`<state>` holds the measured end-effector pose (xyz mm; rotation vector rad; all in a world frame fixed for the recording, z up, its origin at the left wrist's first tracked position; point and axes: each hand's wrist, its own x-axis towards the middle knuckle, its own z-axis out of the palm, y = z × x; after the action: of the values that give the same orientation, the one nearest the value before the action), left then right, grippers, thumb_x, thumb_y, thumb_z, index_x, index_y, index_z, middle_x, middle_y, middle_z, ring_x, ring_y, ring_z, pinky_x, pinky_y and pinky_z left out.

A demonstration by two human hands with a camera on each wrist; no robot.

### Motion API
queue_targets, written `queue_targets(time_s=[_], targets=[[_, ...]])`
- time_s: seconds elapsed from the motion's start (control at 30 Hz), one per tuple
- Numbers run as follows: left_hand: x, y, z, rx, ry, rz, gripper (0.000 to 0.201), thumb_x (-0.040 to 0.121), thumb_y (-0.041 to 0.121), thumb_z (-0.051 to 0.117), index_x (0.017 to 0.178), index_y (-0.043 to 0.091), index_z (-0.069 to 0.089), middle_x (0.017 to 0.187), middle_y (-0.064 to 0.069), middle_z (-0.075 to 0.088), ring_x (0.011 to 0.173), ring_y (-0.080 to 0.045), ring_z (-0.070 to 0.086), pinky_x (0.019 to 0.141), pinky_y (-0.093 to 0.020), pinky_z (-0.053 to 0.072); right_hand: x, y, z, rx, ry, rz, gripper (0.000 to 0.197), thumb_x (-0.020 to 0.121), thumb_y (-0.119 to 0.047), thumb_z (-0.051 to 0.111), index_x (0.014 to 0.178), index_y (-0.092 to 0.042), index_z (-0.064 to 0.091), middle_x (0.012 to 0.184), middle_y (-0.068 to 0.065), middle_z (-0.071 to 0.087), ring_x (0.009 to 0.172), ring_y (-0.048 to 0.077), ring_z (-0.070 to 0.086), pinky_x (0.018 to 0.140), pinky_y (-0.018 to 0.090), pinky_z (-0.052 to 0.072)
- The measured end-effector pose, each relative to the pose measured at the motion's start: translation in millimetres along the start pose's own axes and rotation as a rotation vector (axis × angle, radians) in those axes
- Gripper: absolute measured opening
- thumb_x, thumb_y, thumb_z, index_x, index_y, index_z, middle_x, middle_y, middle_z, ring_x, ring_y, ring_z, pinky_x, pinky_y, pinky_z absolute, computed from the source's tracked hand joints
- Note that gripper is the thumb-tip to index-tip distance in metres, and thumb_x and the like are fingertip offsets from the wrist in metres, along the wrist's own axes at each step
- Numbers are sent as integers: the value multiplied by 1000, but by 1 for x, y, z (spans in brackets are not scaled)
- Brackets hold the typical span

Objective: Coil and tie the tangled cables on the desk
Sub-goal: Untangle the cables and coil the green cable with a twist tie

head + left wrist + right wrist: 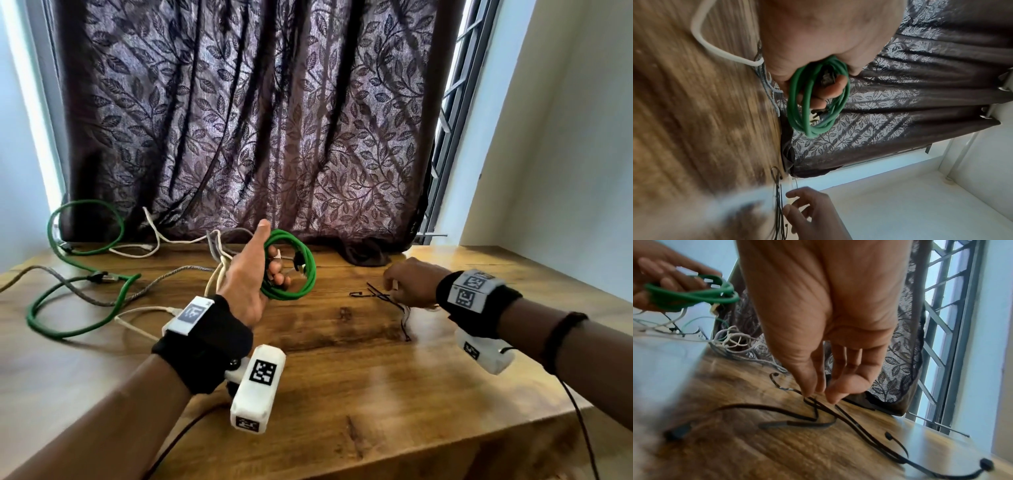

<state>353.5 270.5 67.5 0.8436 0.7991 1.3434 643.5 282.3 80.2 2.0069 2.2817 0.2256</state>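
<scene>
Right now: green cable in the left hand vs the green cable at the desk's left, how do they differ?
The held green cable is wound into a compact multi-turn coil; the loose green cable sprawls in open loops.
The held green cable is lifted off the desk, gripped by the left hand; the loose green cable lies on the desk, crossing a grey cable.
Shared: same green colour, similar thickness, neither visibly tied.

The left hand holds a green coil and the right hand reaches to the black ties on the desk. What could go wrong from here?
1. The green coil is not tied; only the left hand grips it, so its loops may spring open.
2. The black ties lie crossed under the right hand, so its fingertips may lift several at once.
3. Loose cables lie close by on the desk and may snag the coil.
</scene>
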Motion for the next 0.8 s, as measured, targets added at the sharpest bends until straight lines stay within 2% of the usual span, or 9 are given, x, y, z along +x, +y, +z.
queue_targets(time_s=[0.1,0.2,0.27,0.37,0.53,0.63,0.7,0.8], targets=[[1,-3,1,10,15,-4,47,99,58,57,74,19,51,52,3,46,42,-15,42,58,-34,48,15,-6,6,-25,13,11,17,93,-23,63,109,-25,69,120,5,66,108,29,65,86,37,55],[6,-4,0,8,42,12,49,100,59,55,73,19,51,52,2,48,43,-15,43,62,-35,48,22,-14,4,24,33,-9,7,89,-23,71,93,-26,66,103,0,63,101,27,67,82,34,54],[8,-4,-1,-5,59,23,50,100,60,54,73,19,50,53,1,49,44,-16,44,62,-35,49,22,-21,-1,29,10,-47,12,87,-22,78,97,-21,71,98,-3,59,100,23,65,83,32,53],[10,-3,-2,-25,79,37,50,100,62,54,74,19,50,58,-1,53,48,-16,49,56,-33,52,21,-22,-9,35,-43,-25,20,83,-6,75,97,-19,74,105,2,71,97,25,68,84,37,59],[8,-2,0,-17,89,54,45,101,54,59,75,17,55,63,-4,61,48,-15,53,51,-27,54,-4,-10,-25,-82,-263,-131,27,83,-2,76,106,-14,81,104,6,79,89,21,73,70,23,53],[4,-3,3,11,74,67,44,103,46,58,77,12,61,63,-3,61,45,-12,50,46,-23,50,-22,-5,-24,-95,-211,-258,27,83,-2,75,107,-11,81,106,4,79,92,18,72,63,16,40],[2,-2,4,32,64,72,44,105,44,57,78,10,65,60,-1,58,44,-11,49,46,-24,49,-29,-4,-18,-99,-157,-294,23,85,-6,74,105,-14,82,105,2,79,94,17,71,67,18,40],[3,-3,3,73,62,75,45,104,46,57,79,11,70,57,2,53,45,-11,47,59,-32,49,-30,-1,-6,-82,-80,-314,22,87,-8,68,97,-21,82,99,-3,79,91,13,70,71,22,46]])
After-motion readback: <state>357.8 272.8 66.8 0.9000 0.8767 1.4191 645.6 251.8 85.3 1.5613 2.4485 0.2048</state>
